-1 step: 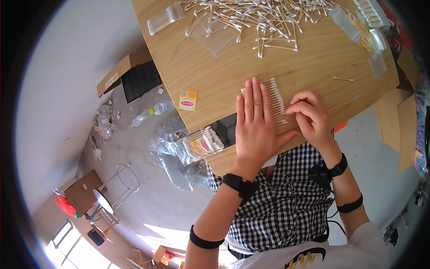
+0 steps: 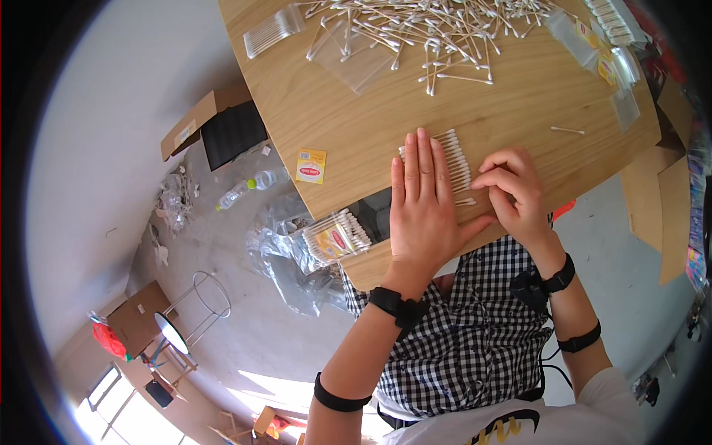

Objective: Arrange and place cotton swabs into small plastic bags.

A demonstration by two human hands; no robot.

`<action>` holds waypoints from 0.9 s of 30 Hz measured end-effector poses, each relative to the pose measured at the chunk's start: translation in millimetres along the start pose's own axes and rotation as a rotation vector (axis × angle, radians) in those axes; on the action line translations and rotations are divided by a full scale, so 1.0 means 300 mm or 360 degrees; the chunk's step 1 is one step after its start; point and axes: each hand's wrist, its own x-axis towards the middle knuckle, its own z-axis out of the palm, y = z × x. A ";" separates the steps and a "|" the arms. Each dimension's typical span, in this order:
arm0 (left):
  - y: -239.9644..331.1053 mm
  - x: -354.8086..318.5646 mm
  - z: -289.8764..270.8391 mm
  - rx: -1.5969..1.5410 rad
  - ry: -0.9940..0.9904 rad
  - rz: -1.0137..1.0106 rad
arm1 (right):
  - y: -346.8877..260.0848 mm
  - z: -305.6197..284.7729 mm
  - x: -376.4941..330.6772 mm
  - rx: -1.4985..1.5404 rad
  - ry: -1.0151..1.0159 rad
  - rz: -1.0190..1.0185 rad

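Cotton swabs point(image 2: 454, 159) lie in a row under left hand point(image 2: 421, 200), pressed flat, fingers spread. Right hand point(image 2: 512, 185), fingers curled, nudges row ends. Light, roll easily; best gripped mid-stick.

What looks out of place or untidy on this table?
One swab lies alone, apart from the loose pile at the far edge. A filled bag overhangs the near edge. The left hand presses a tidy row flat; the right hand touches its end.
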 end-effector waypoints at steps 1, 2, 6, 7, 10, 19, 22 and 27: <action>-0.002 -0.001 0.000 0.0004 0.0011 -0.0003 | -0.001 0.003 0.003 -0.0020 -0.0004 -0.0034; -0.003 -0.002 -0.001 0.0009 0.0022 -0.0007 | -0.003 0.005 0.006 -0.0041 -0.0007 -0.0068; -0.003 -0.003 0.000 0.0016 0.0015 -0.0013 | -0.002 0.002 0.010 -0.0066 -0.0022 -0.0107; -0.002 -0.002 0.002 0.0012 0.0031 -0.0006 | 0.002 -0.002 0.008 -0.0066 -0.0037 -0.0132; 0.000 0.000 -0.003 0.0003 0.0027 0.0002 | -0.008 -0.004 0.006 -0.0030 -0.0015 -0.0062; -0.002 -0.003 0.002 0.0008 0.0024 0.0005 | -0.006 0.006 0.008 -0.0100 -0.0011 -0.0045; -0.005 -0.003 -0.001 0.0018 0.0026 0.0002 | -0.003 0.004 0.011 -0.0114 -0.0027 -0.0093; -0.003 -0.001 -0.004 -0.0017 -0.0013 -0.0001 | -0.006 0.004 0.011 -0.0050 0.0001 -0.0012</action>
